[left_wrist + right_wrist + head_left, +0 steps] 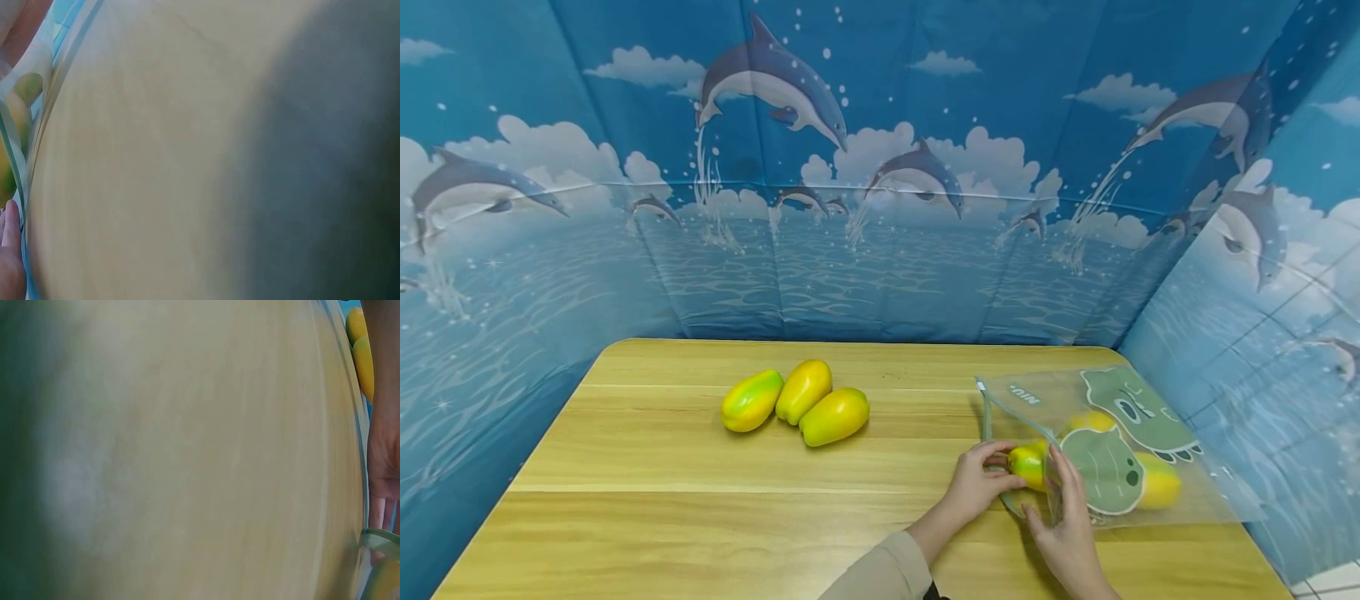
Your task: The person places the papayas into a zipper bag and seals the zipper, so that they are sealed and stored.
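Observation:
At the mouth of a clear zip bag (1033, 396) with green cartoon prints, my left hand (973, 487) holds a yellow-green papaya (1027, 464) between fingers and thumb. The papaya's far end lies inside the bag. My right hand (1067, 529) grips the bag's front edge near the opening, thumb and fingers on either side. Two more papayas, one at the back (1092, 421) and one at the right (1159, 482), show through the plastic. In the right wrist view, my left hand (384, 456) reaches toward the bag's green-trimmed edge (380, 540).
Three papayas (835, 417) lie grouped left of centre on the wooden table (700, 517). A dolphin-printed blue curtain (880, 275) hangs behind the table and along its right side. The bag's closed end reaches the table's right edge.

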